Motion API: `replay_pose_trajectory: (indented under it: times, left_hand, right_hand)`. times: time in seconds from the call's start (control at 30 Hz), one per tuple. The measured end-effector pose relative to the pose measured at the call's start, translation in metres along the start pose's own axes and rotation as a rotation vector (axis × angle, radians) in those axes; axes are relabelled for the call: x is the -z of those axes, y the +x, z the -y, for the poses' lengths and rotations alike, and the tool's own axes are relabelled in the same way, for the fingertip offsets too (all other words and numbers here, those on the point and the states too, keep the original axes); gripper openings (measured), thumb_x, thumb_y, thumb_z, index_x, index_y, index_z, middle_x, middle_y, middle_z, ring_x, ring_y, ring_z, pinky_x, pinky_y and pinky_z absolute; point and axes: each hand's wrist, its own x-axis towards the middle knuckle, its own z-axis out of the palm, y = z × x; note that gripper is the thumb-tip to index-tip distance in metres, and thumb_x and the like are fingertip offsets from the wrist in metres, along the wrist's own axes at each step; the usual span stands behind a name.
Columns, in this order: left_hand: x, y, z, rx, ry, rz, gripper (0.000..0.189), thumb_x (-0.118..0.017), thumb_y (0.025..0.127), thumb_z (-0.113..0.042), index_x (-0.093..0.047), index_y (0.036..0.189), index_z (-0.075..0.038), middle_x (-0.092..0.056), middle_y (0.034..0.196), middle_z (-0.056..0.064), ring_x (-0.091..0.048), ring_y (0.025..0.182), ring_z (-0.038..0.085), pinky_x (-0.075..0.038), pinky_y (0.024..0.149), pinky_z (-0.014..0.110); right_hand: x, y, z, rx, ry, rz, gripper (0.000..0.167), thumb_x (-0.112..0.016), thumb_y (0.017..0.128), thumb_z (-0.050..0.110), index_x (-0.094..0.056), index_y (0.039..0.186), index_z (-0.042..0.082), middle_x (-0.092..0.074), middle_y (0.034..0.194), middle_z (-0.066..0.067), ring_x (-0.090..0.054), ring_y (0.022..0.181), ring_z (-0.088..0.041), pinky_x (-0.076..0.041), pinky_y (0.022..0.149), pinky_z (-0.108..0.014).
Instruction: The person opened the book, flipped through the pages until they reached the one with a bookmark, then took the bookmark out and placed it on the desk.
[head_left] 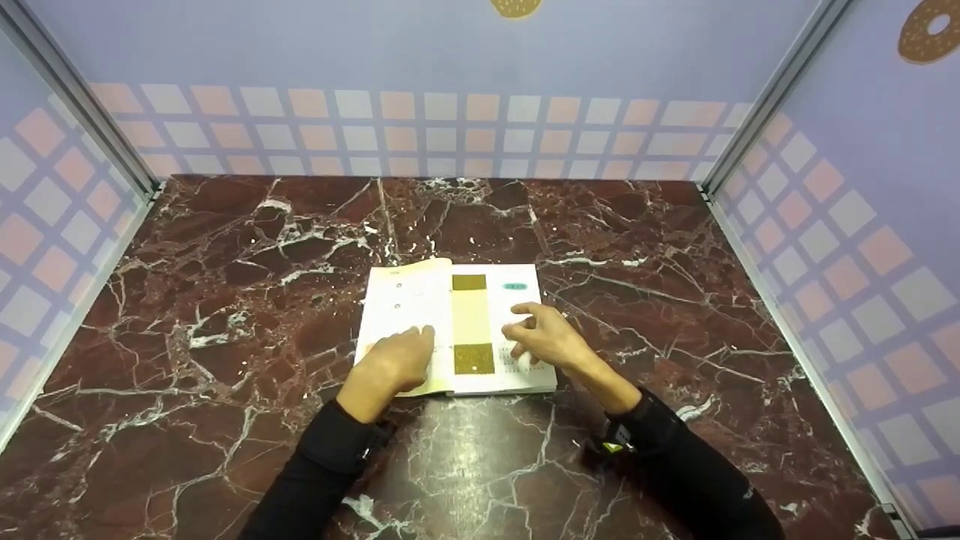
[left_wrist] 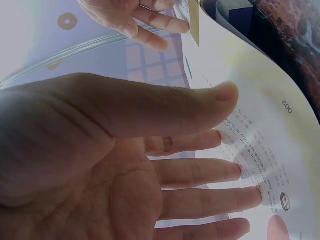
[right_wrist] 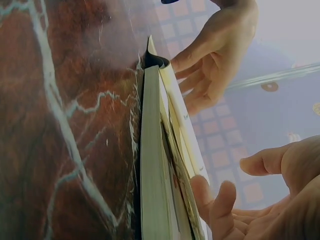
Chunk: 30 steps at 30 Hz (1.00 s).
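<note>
An open book [head_left: 471, 315] lies on the dark red marbled table, with a yellow and brown band printed beside its spine. My left hand [head_left: 397, 358] is over the lower left page; the left wrist view shows its fingers stretched out, tips on the printed page [left_wrist: 270, 130], thumb apart. Over the right page is my right hand [head_left: 551, 336], fingers loosely bent and thumb held away. In the right wrist view its fingertips [right_wrist: 226, 195] are right at the edge of slightly raised pages [right_wrist: 177, 130], above the thick page block [right_wrist: 151, 150].
The marbled table [head_left: 247, 322] spreads around the book on all sides. Panels with pink and white squares, such as the back wall [head_left: 420, 45], enclose the table at the back, left and right. Grey metal posts [head_left: 776, 90] stand at the back corners.
</note>
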Motion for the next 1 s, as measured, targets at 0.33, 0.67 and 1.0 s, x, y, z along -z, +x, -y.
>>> replay_pose_trajectory:
  times: [0.33,0.67,1.0]
  left_hand:
    - [0.000,0.000,-0.001,0.006,-0.010,0.006,0.030,-0.061,0.083,0.009,-0.053,0.112,0.008,-0.061,0.109,0.028,-0.063,0.096,0.047,-0.054,0.085,0.059]
    - [0.000,0.001,0.000,0.002,-0.009,0.002,0.030,-0.063,0.081,0.010,-0.052,0.108,0.007,-0.061,0.105,0.027,-0.063,0.094,0.046,-0.055,0.084,0.058]
    - [0.001,0.001,0.001,-0.004,-0.010,-0.003,0.028,-0.061,0.081,0.010,-0.052,0.107,0.006,-0.061,0.104,0.027,-0.063,0.094,0.045,-0.055,0.085,0.058]
  right_hand:
    - [-0.005,-0.001,0.000,-0.030,0.075,0.019,0.056,-0.066,0.097,0.010,-0.045,0.143,-0.014,-0.069,0.118,-0.027,-0.073,0.082,-0.029,-0.057,0.056,-0.027]
    - [-0.011,-0.003,0.002,-0.066,0.206,0.078,0.054,-0.062,0.099,0.004,-0.041,0.144,-0.017,-0.063,0.123,-0.035,-0.074,0.093,-0.037,-0.063,0.069,-0.034]
    - [-0.014,-0.003,0.001,-0.092,0.295,0.084,0.057,-0.063,0.100,0.005,-0.038,0.146,-0.017,-0.062,0.126,-0.034,-0.072,0.091,-0.029,-0.062,0.075,-0.035]
